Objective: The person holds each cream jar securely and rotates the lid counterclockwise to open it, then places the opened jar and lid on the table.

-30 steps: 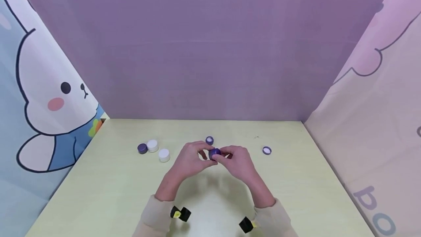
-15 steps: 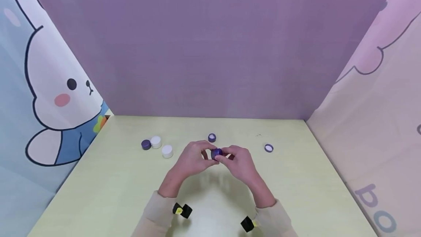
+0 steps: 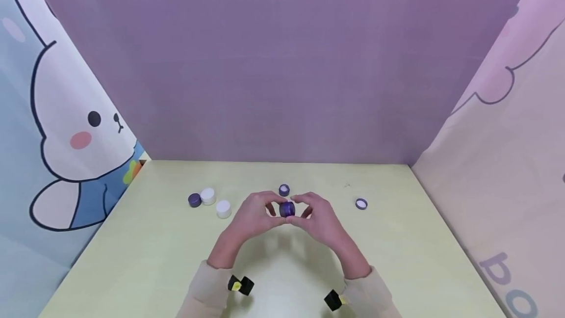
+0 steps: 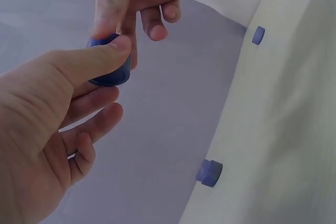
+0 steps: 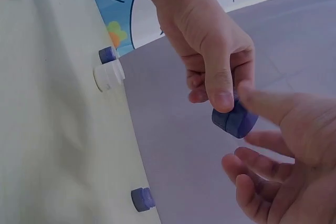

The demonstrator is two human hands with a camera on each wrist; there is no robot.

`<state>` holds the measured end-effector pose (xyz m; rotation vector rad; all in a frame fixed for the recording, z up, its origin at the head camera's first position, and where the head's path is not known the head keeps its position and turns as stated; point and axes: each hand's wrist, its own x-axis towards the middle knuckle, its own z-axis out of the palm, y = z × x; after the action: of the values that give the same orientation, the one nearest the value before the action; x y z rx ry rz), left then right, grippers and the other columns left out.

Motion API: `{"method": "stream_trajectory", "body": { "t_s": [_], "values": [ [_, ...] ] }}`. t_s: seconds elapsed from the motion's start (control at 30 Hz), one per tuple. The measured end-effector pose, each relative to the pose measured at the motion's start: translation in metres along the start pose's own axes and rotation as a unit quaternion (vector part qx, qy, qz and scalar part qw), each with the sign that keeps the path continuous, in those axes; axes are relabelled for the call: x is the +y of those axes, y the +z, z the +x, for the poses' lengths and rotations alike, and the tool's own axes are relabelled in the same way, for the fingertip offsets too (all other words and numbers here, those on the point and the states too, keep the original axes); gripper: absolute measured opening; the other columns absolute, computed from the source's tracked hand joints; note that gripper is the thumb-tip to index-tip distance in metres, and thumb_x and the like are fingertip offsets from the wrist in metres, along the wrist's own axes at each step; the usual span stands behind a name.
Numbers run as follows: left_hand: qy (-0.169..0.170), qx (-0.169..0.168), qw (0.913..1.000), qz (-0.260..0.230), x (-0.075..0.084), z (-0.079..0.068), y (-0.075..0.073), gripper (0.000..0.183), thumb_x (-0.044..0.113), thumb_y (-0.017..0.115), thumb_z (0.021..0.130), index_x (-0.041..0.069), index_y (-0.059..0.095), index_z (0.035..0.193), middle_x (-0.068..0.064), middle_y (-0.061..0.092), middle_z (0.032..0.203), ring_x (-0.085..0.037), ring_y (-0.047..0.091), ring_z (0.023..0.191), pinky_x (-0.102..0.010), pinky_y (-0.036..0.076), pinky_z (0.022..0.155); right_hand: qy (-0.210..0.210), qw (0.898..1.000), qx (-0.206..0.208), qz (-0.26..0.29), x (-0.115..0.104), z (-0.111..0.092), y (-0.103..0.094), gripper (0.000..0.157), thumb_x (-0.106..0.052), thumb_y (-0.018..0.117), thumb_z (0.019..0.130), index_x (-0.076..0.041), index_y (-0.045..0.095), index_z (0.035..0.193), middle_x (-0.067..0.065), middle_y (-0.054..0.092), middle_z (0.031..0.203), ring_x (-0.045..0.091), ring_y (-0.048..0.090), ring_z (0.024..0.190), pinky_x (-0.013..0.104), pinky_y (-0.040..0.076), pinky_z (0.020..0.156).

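Observation:
A small dark purple screw-top jar (image 3: 287, 209) is held between both hands above the table, lying on its side. My left hand (image 3: 256, 216) pinches one end between thumb and fingers. From the other side, my right hand (image 3: 320, 217) has its thumb and index finger around the opposite end, the lid. A seam runs around the jar (image 5: 233, 119) in the right wrist view. Fingertips cover part of the jar (image 4: 113, 74) in the left wrist view. Just beyond the hands stands a purple jar (image 3: 284, 190) without a lid, its neck showing.
A purple lid (image 3: 361, 203) lies inside-up to the right on the pale table (image 3: 397, 259). Left of the hands sit two white round jars (image 3: 208, 196) (image 3: 223, 209) and a dark purple one (image 3: 194, 200). A purple panel (image 3: 282, 87) rises behind the table.
My right thumb and index finger have spread around the rim of the jar's end, showing more of it. The left hand keeps its pinch. The view has shifted slightly.

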<state>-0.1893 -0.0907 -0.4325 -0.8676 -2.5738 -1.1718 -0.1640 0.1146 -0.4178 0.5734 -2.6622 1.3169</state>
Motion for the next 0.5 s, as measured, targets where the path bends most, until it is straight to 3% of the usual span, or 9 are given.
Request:
{"method": "stream_trajectory", "body": {
  "t_s": [0.1, 0.23, 0.37, 0.5],
  "values": [
    [-0.006, 0.004, 0.9998, -0.017, -0.0022, -0.0019, 0.0010, 0.037, 0.030, 0.086, 0.074, 0.016, 0.074, 0.106, 0.012, 0.068, 0.095, -0.003, 0.060, 0.068, -0.023, 0.050, 0.057, 0.033, 0.999, 0.009, -0.028, -0.0013, 0.0008, 0.0004, 0.042, -0.040, 0.074, 0.086, -0.010, 0.069, 0.114, 0.002, 0.065, 0.106, 0.013, 0.059, 0.070, 0.028, 0.050, 0.057],
    [-0.007, 0.017, 0.9993, -0.032, -0.0042, -0.0042, 0.0025, 0.038, 0.028, 0.086, 0.073, 0.016, 0.074, 0.107, 0.011, 0.068, 0.096, -0.004, 0.061, 0.067, -0.023, 0.051, 0.057, 0.061, 0.995, 0.029, -0.070, -0.0020, 0.0026, 0.0025, 0.039, -0.054, 0.065, 0.088, -0.017, 0.073, 0.093, -0.006, 0.066, 0.088, 0.009, 0.056, 0.063, 0.028, 0.047, 0.053],
    [-0.008, 0.017, 0.9993, -0.033, -0.0053, -0.0055, 0.0037, 0.037, 0.026, 0.087, 0.073, 0.016, 0.074, 0.106, 0.012, 0.068, 0.097, -0.003, 0.060, 0.067, -0.023, 0.050, 0.056, 0.061, 0.995, 0.026, -0.079, -0.0022, 0.0031, 0.0040, 0.038, -0.056, 0.066, 0.087, -0.020, 0.076, 0.082, -0.009, 0.066, 0.078, 0.009, 0.055, 0.060, 0.029, 0.045, 0.051],
    [-0.005, 0.014, 0.9994, -0.031, -0.0058, -0.0049, 0.0041, 0.035, 0.026, 0.086, 0.073, 0.018, 0.074, 0.105, 0.014, 0.067, 0.095, -0.002, 0.060, 0.068, -0.023, 0.051, 0.057, 0.055, 0.996, 0.023, -0.061, -0.0011, 0.0039, 0.0047, 0.030, -0.048, 0.071, 0.085, -0.019, 0.076, 0.082, -0.008, 0.068, 0.083, 0.009, 0.056, 0.061, 0.028, 0.047, 0.052]
  ]
}}
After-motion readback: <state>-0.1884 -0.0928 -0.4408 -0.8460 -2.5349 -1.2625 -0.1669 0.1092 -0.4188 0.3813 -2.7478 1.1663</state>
